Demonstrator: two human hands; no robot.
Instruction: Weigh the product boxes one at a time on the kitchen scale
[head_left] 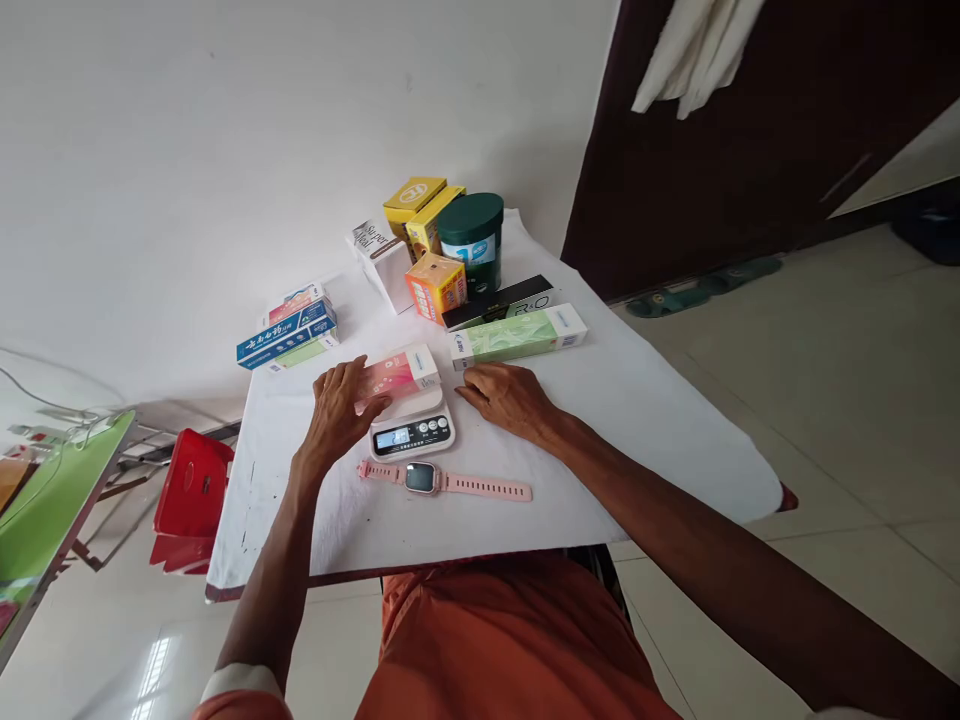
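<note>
A pink-and-white carton (399, 371) lies across the white digital kitchen scale (414, 434), whose display is lit. My left hand (337, 408) grips the carton's left end, thumb on the near side and fingers on the far side. To the right of the scale, my right hand (511, 398) rests on the tablecloth with its fingers curled in and nothing seen in them. Just beyond it lies a long green-and-white carton (519, 338). A smartwatch with a pink strap (421, 478) is stretched out in front of the scale.
A black box (499, 304), an orange box (436, 288), a dark green tub (471, 240), yellow boxes (417, 200) and a white box (381, 265) stand behind. Stacked cartons (289, 333) lie at left. Beside the table are a red plastic container (191, 490) and a green table (64, 500).
</note>
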